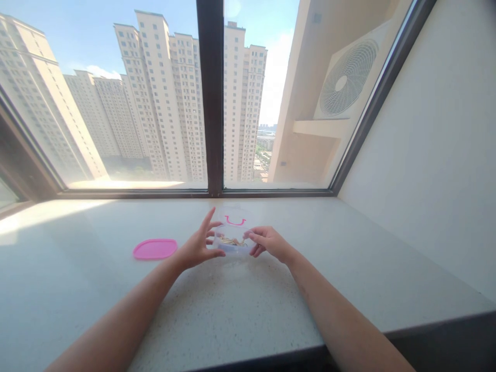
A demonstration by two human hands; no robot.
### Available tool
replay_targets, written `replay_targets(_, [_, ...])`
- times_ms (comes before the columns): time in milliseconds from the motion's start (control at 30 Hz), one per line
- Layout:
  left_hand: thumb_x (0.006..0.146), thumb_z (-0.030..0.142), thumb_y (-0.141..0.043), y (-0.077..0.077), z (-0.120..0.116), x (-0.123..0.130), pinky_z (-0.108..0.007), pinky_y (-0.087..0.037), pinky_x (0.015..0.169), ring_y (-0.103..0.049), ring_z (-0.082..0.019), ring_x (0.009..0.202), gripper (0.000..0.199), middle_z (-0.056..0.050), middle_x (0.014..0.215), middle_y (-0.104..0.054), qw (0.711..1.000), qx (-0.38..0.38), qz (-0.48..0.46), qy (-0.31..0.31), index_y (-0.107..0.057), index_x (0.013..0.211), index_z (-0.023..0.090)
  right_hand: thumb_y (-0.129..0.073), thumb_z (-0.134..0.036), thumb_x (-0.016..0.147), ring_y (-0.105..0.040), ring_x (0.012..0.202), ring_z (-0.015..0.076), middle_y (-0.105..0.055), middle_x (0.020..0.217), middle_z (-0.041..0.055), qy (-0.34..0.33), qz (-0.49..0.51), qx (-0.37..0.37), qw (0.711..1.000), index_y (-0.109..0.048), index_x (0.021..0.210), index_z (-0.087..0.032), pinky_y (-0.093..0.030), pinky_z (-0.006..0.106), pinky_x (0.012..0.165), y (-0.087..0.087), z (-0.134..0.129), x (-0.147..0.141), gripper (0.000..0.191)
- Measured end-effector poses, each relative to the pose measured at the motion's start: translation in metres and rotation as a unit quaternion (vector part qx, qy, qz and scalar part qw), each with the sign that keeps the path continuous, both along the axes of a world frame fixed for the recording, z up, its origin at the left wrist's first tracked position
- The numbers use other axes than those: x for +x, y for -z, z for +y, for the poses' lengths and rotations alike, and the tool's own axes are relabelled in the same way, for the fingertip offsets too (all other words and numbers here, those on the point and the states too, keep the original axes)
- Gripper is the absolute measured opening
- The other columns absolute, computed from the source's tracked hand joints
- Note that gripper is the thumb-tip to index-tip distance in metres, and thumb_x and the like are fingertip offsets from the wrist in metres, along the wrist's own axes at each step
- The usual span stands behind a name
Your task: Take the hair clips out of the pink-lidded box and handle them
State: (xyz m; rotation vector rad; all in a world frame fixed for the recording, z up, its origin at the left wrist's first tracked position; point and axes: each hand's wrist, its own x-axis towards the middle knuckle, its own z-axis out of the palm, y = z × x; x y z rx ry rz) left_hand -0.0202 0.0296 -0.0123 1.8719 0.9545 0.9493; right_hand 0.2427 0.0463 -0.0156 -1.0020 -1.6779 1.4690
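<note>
A small clear plastic container (233, 249) stands on the white speckled sill between my hands. Several thin tan strands or sticks (231, 241) lie inside it, too small to name. On its far side shows a pink curved handle (235, 221). My left hand (199, 243) wraps around the container's left side, thumb at the near edge and index finger raised. At the right side, my right hand (267, 242) grips the wall, with its fingers bent and some fingertips hidden. To the left of my left hand, a pink oval lid (155, 249) lies flat and apart from the container.
The pale speckled sill (232, 320) ends at a dark front edge near me. Behind it is a window with a dark frame (211, 103). A white wall (434, 155) borders the right side. Sunlight falls on the far left of the sill.
</note>
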Motion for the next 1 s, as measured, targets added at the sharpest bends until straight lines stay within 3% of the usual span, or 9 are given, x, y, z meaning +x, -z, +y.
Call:
replay_targets(133, [0.063,0.031,-0.081,0.000,-0.002,0.000,-0.040,-0.050,0.087,-0.051,-0.028,0.118,0.107,-0.015,0.140,-0.036,0.999,-0.019,0.032,0.037,-0.014,0.146,0.035,-0.065,-0.051,0.075,-0.067,0.061,0.0169,-0.067,0.077,0.0064,-0.003,-0.012,-0.001,1.000,-0.067,0.105,-0.014,-0.057,0.029,0.057,0.001,-0.001,0.000,0.048])
replay_targets(267, [0.058,0.034,-0.084,-0.002,-0.004,0.003,-0.036,-0.052,0.081,-0.048,-0.029,0.120,0.107,-0.015,0.140,-0.038,0.998,0.002,0.045,0.041,-0.020,0.143,0.033,-0.067,-0.050,0.074,-0.066,0.065,0.0164,-0.069,0.080,0.0075,-0.022,-0.003,0.013,1.000,-0.066,0.114,-0.013,-0.057,0.033,0.064,0.006,0.001,0.001,0.054])
replay_targets(367, [0.059,0.036,-0.082,-0.005,-0.004,0.005,-0.036,-0.052,0.080,-0.050,-0.030,0.117,0.095,-0.012,0.137,-0.043,0.995,0.055,0.082,0.005,-0.030,0.138,0.031,-0.065,-0.050,0.076,-0.065,0.069,0.0156,-0.069,0.088,0.0084,-0.035,0.006,0.027,0.999,-0.064,0.118,-0.014,-0.057,0.034,0.068,0.007,0.002,0.001,0.055])
replay_targets(467, [0.064,0.033,-0.077,-0.009,-0.003,0.004,-0.040,-0.050,0.088,-0.052,-0.028,0.114,0.079,-0.010,0.132,-0.049,0.989,0.108,0.102,-0.024,-0.037,0.131,0.028,-0.065,-0.047,0.078,-0.065,0.078,0.0160,-0.068,0.101,0.0092,-0.043,0.025,0.038,0.998,-0.062,0.121,-0.017,-0.056,0.034,0.073,0.006,0.002,0.001,0.053])
replay_targets(600, [0.069,0.027,-0.070,-0.018,-0.001,-0.008,-0.043,-0.044,0.098,-0.051,-0.028,0.118,0.067,-0.010,0.131,-0.048,0.974,0.172,0.133,-0.068,-0.039,0.129,0.026,-0.065,-0.042,0.078,-0.064,0.080,0.0157,-0.062,0.116,0.0125,0.018,0.031,0.039,0.999,-0.060,0.119,-0.017,-0.056,0.031,0.069,0.003,0.004,0.007,0.048])
replay_targets(733, [0.070,0.021,-0.064,-0.030,0.002,-0.030,-0.044,-0.041,0.100,-0.049,-0.029,0.119,0.059,-0.010,0.127,-0.050,0.944,0.204,0.225,-0.127,-0.043,0.125,0.026,-0.063,-0.036,0.080,-0.063,0.069,0.0118,-0.062,0.112,0.0130,0.083,-0.011,0.040,0.996,-0.060,0.115,-0.015,-0.053,0.025,0.060,0.004,0.009,0.014,0.041])
replay_targets(1000, [0.070,0.021,-0.059,-0.038,0.010,-0.066,-0.041,-0.046,0.092,-0.052,-0.029,0.112,0.060,-0.011,0.124,-0.049,0.910,0.209,0.271,-0.233,-0.039,0.127,0.023,-0.062,-0.034,0.080,-0.062,0.064,0.0099,-0.064,0.108,0.0115,0.086,-0.041,0.055,0.994,-0.060,0.113,-0.016,-0.049,0.022,0.055,0.008,0.012,0.016,0.038])
